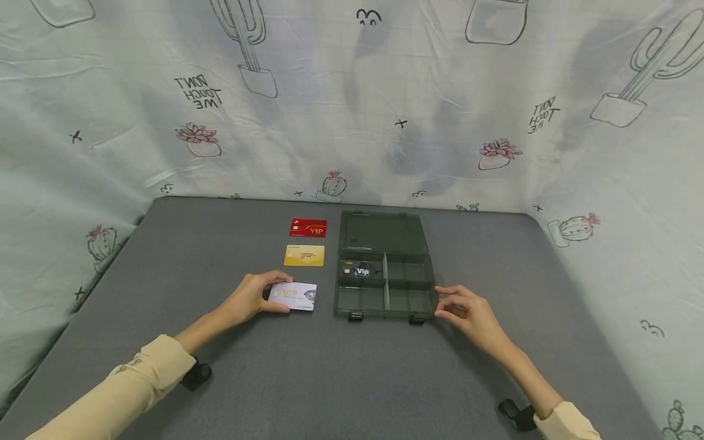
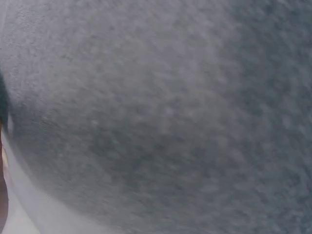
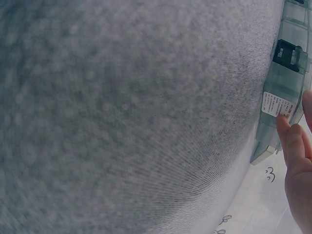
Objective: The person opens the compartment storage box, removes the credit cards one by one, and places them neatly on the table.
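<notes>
My left hand (image 1: 254, 298) holds a white VIP card (image 1: 294, 296) by its left end, thumb along the near edge and fingers at the far edge. At the right side of a dark translucent compartment box (image 1: 387, 287), my right hand (image 1: 466, 310) touches the wall with its fingertips. The box's lid (image 1: 382, 233) lies back, away from me. A black VIP card (image 1: 361, 270) is in the far left compartment. In the right wrist view the fingers (image 3: 294, 141) are beside a white label (image 3: 277, 104) on the box. Only a sliver of the left hand shows in its wrist view.
A red VIP card (image 1: 308, 228) and a yellow card (image 1: 304, 255) lie on the grey table (image 1: 352, 379), left of the box. Two black latches (image 1: 355, 316) are on the box's near edge. A patterned white curtain (image 1: 352, 98) hangs behind the table and along both sides.
</notes>
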{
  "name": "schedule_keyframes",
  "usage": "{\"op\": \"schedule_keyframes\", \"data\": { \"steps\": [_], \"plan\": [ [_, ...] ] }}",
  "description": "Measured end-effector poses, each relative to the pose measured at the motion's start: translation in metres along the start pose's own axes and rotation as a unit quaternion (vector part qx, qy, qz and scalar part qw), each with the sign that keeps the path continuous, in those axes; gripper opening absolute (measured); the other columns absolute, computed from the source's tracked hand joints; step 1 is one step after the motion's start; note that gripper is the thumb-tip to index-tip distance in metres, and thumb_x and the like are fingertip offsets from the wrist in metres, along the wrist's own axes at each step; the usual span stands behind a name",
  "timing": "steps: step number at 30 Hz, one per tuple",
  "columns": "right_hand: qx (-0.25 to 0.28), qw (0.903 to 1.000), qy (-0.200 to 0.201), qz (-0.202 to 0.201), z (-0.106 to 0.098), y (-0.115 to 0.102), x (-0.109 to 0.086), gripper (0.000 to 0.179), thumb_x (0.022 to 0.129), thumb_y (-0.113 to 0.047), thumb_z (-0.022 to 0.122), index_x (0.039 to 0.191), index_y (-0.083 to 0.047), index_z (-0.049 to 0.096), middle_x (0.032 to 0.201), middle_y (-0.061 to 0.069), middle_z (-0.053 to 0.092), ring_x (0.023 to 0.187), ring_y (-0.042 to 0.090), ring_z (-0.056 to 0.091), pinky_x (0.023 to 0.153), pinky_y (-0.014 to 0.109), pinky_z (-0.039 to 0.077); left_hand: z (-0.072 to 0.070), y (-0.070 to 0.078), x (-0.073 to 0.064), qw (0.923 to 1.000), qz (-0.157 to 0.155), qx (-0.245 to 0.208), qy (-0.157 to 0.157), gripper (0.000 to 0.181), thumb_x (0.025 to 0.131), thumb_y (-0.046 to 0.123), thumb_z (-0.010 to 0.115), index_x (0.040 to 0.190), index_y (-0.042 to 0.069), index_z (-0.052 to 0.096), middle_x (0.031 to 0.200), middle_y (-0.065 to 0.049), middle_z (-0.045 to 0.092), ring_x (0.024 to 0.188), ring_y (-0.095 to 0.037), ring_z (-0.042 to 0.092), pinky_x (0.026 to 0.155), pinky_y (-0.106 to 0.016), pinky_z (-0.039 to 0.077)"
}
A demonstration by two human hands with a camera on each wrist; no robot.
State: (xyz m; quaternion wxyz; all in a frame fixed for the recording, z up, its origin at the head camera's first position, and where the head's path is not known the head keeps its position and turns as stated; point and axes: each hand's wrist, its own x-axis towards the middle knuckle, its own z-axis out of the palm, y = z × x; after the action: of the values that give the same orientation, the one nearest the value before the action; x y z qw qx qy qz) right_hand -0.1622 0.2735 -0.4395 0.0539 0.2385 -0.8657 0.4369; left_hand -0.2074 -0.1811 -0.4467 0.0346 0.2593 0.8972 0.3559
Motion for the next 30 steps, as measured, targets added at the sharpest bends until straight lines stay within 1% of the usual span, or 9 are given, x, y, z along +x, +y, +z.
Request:
{"op": "schedule_keyframes", "data": {
  "steps": [2, 5, 7, 9, 13, 19, 24, 26, 30],
  "plan": [
    [0.002, 1.0, 0.0, 0.001, 0.0, 0.0, 0.0, 0.012, 0.078, 0.003, 0.074, 0.086, -0.005, 0.071, 0.113, 0.019, 0.062, 0.1, 0.037, 0.063, 0.08, 0.025, 0.052, 0.002, 0.0, 0.001, 1.0, -0.003, 0.003, 0.005, 0.053, 0.066, 0.02, 0.088, 0.111, 0.004, 0.065, 0.113, -0.01, 0.068, 0.098, -0.021, 0.062, 0.085, -0.045, 0.05],
    [0.004, 1.0, 0.0, 0.002, 0.0, 0.0, -0.001, 0.012, 0.078, 0.003, 0.074, 0.086, -0.005, 0.071, 0.113, 0.019, 0.062, 0.101, 0.037, 0.062, 0.081, 0.024, 0.052, 0.006, 0.001, 0.001, 0.9997, 0.01, 0.013, 0.016, 0.052, 0.064, 0.02, 0.088, 0.109, 0.004, 0.067, 0.112, -0.01, 0.068, 0.1, -0.024, 0.062, 0.085, -0.045, 0.049],
    [0.005, 1.0, 0.0, 0.002, 0.0, 0.0, -0.001, 0.012, 0.078, 0.003, 0.074, 0.086, -0.006, 0.071, 0.113, 0.019, 0.062, 0.101, 0.037, 0.063, 0.08, 0.024, 0.052, 0.008, 0.001, 0.0, 0.9995, 0.016, 0.02, 0.018, 0.051, 0.063, 0.02, 0.089, 0.107, 0.004, 0.069, 0.11, -0.009, 0.066, 0.101, -0.025, 0.06, 0.087, -0.044, 0.048],
    [0.006, 1.0, 0.0, 0.001, 0.0, 0.001, -0.001, 0.012, 0.077, 0.002, 0.074, 0.086, -0.006, 0.071, 0.113, 0.019, 0.062, 0.101, 0.037, 0.063, 0.08, 0.027, 0.053, 0.011, 0.001, -0.001, 0.9993, 0.015, 0.028, 0.018, 0.051, 0.062, 0.02, 0.09, 0.106, 0.004, 0.07, 0.107, -0.008, 0.063, 0.1, -0.026, 0.058, 0.086, -0.044, 0.046],
    [0.005, 1.0, 0.0, -0.002, 0.001, 0.002, 0.0, 0.013, 0.077, 0.003, 0.074, 0.086, -0.005, 0.071, 0.114, 0.02, 0.061, 0.1, 0.036, 0.063, 0.079, 0.032, 0.053, 0.011, 0.002, -0.001, 0.9995, -0.006, 0.031, 0.009, 0.052, 0.061, 0.02, 0.091, 0.106, 0.004, 0.07, 0.1, -0.007, 0.058, 0.093, -0.022, 0.053, 0.08, -0.039, 0.044],
    [0.007, 1.0, 0.004, -0.006, 0.002, 0.002, -0.002, 0.014, 0.076, 0.004, 0.075, 0.086, -0.004, 0.071, 0.114, 0.021, 0.061, 0.097, 0.037, 0.064, 0.077, 0.035, 0.054, 0.004, 0.005, -0.002, 0.999, -0.029, 0.025, -0.023, 0.053, 0.064, 0.016, 0.089, 0.111, 0.002, 0.068, 0.104, -0.009, 0.059, 0.096, -0.023, 0.055, 0.083, -0.042, 0.047],
    [0.008, 0.9999, 0.005, -0.004, 0.003, 0.0, -0.002, 0.013, 0.077, 0.003, 0.074, 0.087, -0.005, 0.071, 0.113, 0.02, 0.061, 0.098, 0.036, 0.064, 0.079, 0.032, 0.053, 0.0, 0.004, -0.005, 0.9974, -0.012, 0.057, -0.042, 0.05, 0.068, 0.022, 0.087, 0.11, 0.002, 0.069, 0.104, -0.008, 0.059, 0.096, -0.023, 0.057, 0.083, -0.043, 0.048],
    [0.007, 0.9999, 0.005, -0.007, 0.004, 0.0, -0.003, 0.014, 0.077, 0.004, 0.074, 0.087, -0.005, 0.071, 0.113, 0.021, 0.061, 0.099, 0.037, 0.063, 0.079, 0.031, 0.053, 0.001, 0.004, -0.004, 0.9969, -0.005, 0.066, -0.041, 0.048, 0.069, 0.023, 0.087, 0.109, 0.004, 0.07, 0.103, -0.006, 0.06, 0.094, -0.021, 0.057, 0.082, -0.041, 0.049],
    [0.005, 0.9999, 0.007, -0.011, 0.005, -0.001, -0.006, 0.014, 0.076, 0.004, 0.074, 0.086, -0.005, 0.07, 0.113, 0.021, 0.061, 0.099, 0.038, 0.063, 0.078, 0.032, 0.053, 0.003, 0.001, 0.0, 0.9972, 0.01, 0.066, -0.033, 0.046, 0.068, 0.023, 0.088, 0.106, 0.004, 0.07, 0.1, -0.006, 0.061, 0.089, -0.018, 0.056, 0.079, -0.038, 0.051]
  ]
}}
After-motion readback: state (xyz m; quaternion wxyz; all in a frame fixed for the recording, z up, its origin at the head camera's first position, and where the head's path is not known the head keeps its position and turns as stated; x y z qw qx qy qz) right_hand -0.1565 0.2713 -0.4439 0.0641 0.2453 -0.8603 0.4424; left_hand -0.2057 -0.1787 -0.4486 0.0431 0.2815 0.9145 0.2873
